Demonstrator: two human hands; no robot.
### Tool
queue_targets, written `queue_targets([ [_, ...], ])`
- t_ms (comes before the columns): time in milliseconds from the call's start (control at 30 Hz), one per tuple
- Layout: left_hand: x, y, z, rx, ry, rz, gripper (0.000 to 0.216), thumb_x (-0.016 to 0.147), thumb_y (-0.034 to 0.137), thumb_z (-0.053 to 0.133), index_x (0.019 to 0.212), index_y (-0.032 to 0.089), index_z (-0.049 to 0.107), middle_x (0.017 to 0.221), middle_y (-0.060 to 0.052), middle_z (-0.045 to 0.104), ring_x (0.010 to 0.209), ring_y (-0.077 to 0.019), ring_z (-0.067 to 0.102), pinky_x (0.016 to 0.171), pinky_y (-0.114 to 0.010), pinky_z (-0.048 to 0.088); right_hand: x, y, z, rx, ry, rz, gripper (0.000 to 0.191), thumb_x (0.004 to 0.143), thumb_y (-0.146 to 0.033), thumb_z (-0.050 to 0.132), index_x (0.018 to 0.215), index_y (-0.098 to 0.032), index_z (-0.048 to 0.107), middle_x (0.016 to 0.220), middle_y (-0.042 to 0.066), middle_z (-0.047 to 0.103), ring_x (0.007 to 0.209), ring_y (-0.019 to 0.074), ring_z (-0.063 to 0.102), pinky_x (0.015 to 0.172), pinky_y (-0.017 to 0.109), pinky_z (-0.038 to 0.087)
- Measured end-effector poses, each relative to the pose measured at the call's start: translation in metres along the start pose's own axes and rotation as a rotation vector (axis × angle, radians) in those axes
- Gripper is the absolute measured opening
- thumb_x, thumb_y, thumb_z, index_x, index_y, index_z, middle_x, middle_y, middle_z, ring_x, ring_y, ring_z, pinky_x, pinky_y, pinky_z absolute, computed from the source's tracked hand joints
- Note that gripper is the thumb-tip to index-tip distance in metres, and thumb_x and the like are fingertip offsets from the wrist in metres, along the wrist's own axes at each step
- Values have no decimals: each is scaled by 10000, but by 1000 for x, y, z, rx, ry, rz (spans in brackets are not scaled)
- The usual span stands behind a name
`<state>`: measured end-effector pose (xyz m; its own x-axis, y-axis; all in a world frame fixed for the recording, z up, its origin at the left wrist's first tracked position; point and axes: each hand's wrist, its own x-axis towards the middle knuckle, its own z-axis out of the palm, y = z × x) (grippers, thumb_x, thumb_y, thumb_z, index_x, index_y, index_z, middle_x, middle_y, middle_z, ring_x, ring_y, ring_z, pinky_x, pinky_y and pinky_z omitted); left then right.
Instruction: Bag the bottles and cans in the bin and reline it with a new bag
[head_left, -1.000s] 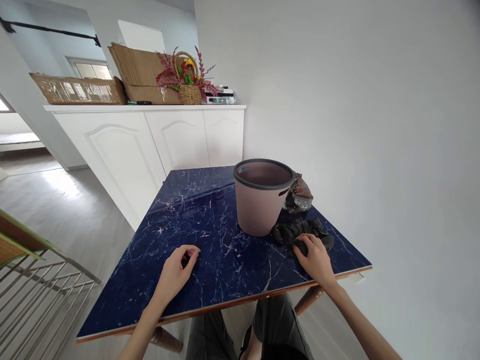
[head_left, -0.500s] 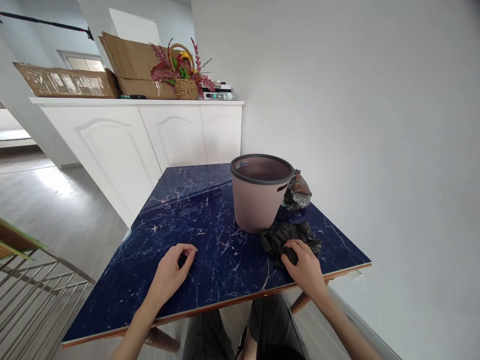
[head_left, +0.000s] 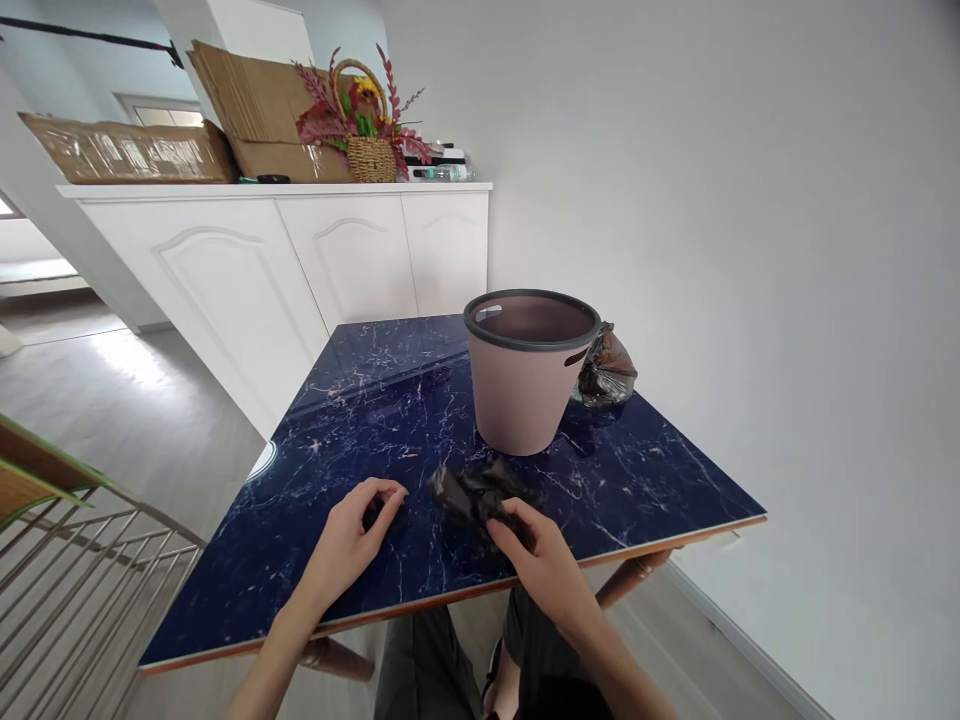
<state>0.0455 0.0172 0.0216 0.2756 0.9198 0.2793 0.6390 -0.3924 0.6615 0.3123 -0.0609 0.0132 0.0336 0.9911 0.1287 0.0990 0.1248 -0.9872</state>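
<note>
A crumpled black plastic bag (head_left: 480, 497) is pinched between the thumb and fingers of my right hand (head_left: 536, 548), low over the front middle of the table. Its left end is smeared by motion. My left hand (head_left: 360, 520) rests on the table to the left of the bag, fingers curled and thumb tip against the index finger, with nothing visible in it. Just behind the bag stands an upright pinkish trash can (head_left: 517, 405) with a dark rim and handle slots. Its bottom inside is hidden.
A filled, tied dark plastic bag (head_left: 609, 370) sits behind the trash can's right side on the blue marbled table (head_left: 352, 400). Beyond is a white cabinet (head_left: 360, 255) bearing cardboard boxes (head_left: 262, 110) and a flower basket (head_left: 371, 158). A metal rack (head_left: 90, 560) stands at left.
My right hand has moved left with the black plastic bag, from the trash can's right front to a spot nearer my left hand. My left hand has stayed about where it was.
</note>
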Motion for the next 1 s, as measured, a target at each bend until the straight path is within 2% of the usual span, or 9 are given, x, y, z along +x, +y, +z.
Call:
queue_targets([
  [67,-5,12,1,-81,-33,-23,372,1049,565,515,1092,250,709,1049,-63,753,926,-242,687,844,-341,543,-3,-10,3,173,-11,75,372,989,-596,643,892,-243,708,845,1,679,835,202,610,765,290,484],
  [133,-10,24,3,-146,-31,-25,376,1058,566,494,1170,257,676,1090,-76,736,976,-247,682,873,-345,546,-7,-17,3,350,-8,153,385,958,-637,687,964,-258,752,932,11,733,943,221,645,837,298,514],
  [267,-16,47,8,-164,105,28,461,1013,584,560,1341,258,563,1271,-124,664,1151,-276,641,1023,-397,528,-14,-23,0,664,48,307,465,824,-652,836,1153,-325,808,1114,26,803,1149,282,690,988,378,552],
  [400,-18,64,10,-203,86,45,582,949,630,643,1394,273,526,1367,-132,648,1254,-309,635,1077,-421,527,-17,-27,-9,756,110,360,521,749,-638,901,1169,-341,818,1174,29,817,1216,326,694,1022,453,565],
  [533,-21,78,8,-274,96,36,631,929,629,674,1413,271,480,1213,-107,717,1156,-294,699,1047,-421,555,-18,-33,-16,770,139,348,507,776,-649,879,1175,-342,819,1185,24,821,1231,341,698,1038,472,566],
  [600,-22,84,7,-268,147,19,512,956,590,656,1337,272,530,1121,-80,726,1087,-267,710,989,-386,574,-18,-36,-19,766,149,329,478,798,-663,854,1158,-350,824,1168,13,825,1225,336,702,1041,466,566],
  [667,-22,88,4,-233,160,20,333,978,557,639,1142,267,623,1042,-58,720,996,-242,703,901,-343,579,-17,-38,-21,775,157,332,477,795,-676,845,1139,-345,831,1138,16,831,1219,340,705,1043,473,564],
  [767,-20,89,0,-195,147,37,314,993,547,621,898,248,640,965,-51,707,907,-227,671,836,-325,562,-15,-36,-24,798,158,365,498,751,-694,859,1087,-327,845,1095,30,839,1210,357,706,1040,499,563],
  [1000,-17,81,-13,-181,355,-67,414,956,646,624,893,237,658,913,-28,704,833,-210,658,767,-294,560,-14,-14,-33,856,198,432,415,755,-649,843,987,-305,844,1158,34,834,1218,362,710,1015,515,582],
])
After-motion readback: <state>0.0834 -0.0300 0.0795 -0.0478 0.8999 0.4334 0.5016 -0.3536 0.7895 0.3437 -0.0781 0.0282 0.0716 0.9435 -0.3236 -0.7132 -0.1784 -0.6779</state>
